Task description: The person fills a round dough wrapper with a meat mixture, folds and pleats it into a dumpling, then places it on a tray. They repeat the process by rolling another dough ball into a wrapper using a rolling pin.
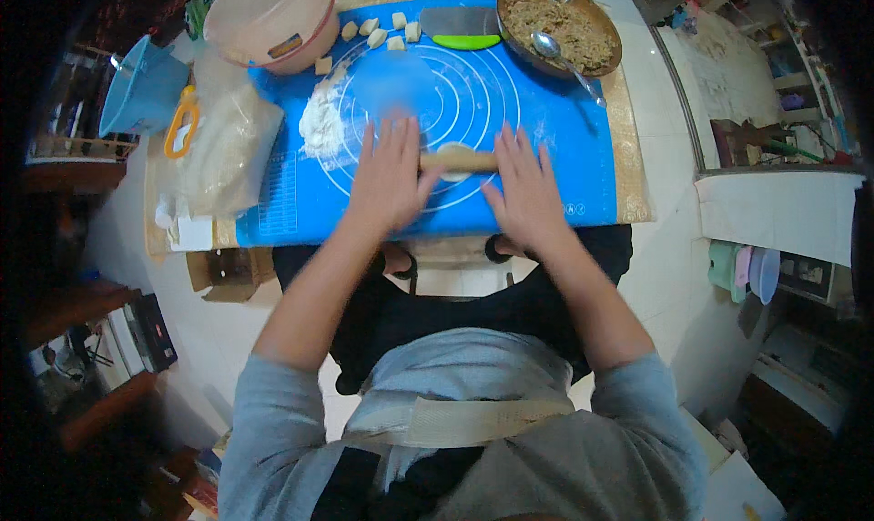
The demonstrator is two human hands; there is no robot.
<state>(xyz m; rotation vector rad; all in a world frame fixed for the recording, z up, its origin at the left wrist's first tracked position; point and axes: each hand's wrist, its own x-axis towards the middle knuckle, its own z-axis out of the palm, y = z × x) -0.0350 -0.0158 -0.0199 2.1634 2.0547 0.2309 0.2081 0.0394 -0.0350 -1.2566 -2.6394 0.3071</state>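
A wooden rolling pin (471,162) lies crosswise over a small round piece of dough (453,153) on a blue silicone baking mat (587,159). My left hand (388,169) presses flat on the pin's left end, fingers stretched forward. On its right end rests my right hand (524,186), also with straight fingers. The palms hide both ends of the pin. To the left of my left hand is a heap of white flour (322,121). Several small dough pieces (377,38) sit near the mat's far edge, beside a scraper with a green handle (467,41).
A pan of minced filling (563,32) with a metal spoon (546,45) stands at the far right. At the far left are a pink plastic basin (270,15), a plastic bag (229,145), orange-handled scissors (181,130) and a blue bucket (142,87). A cardboard box (229,275) stands below the table's left side.
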